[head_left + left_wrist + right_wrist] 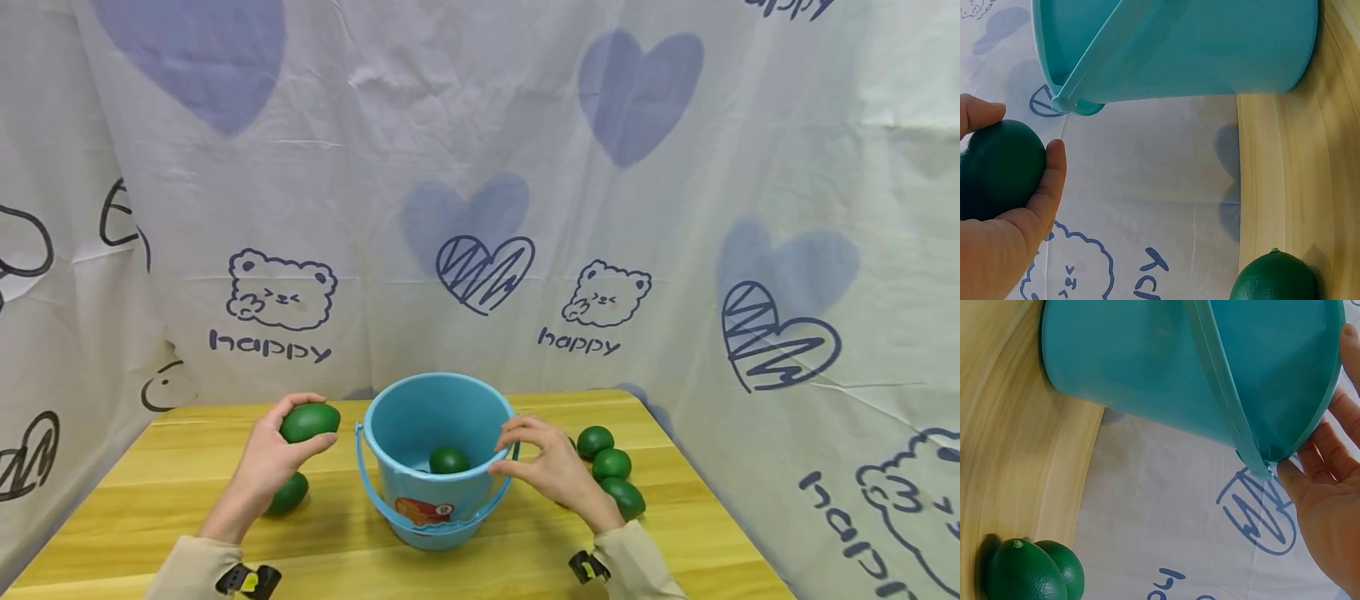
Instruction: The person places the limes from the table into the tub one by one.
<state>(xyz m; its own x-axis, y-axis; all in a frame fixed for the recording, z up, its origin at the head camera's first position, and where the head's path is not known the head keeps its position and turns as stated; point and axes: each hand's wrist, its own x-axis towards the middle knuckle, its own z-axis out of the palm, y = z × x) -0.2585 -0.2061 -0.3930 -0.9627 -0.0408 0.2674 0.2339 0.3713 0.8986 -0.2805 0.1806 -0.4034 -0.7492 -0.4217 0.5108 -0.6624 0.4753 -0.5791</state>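
My left hand (281,458) grips a green avocado (310,422) in the air left of the blue bucket (420,500). The left wrist view shows thumb and fingers around this avocado (1000,172). Below that hand, a second avocado (288,493) lies on the table. My right hand (555,471) is at the bucket's right rim, its fingers loosely bent with no avocado between them. In the right wrist view its fingertips (1291,472) are close to the rim; firm contact cannot be told. Inside the bucket an avocado (449,459) shows, with part of another dark thing beside it.
Several avocados (611,464) lie on the wooden table (330,542) to the right, partly behind my right hand. The bucket's handle (442,527) hangs down its front. A white printed curtain (375,208) stands behind the table and along its sides.
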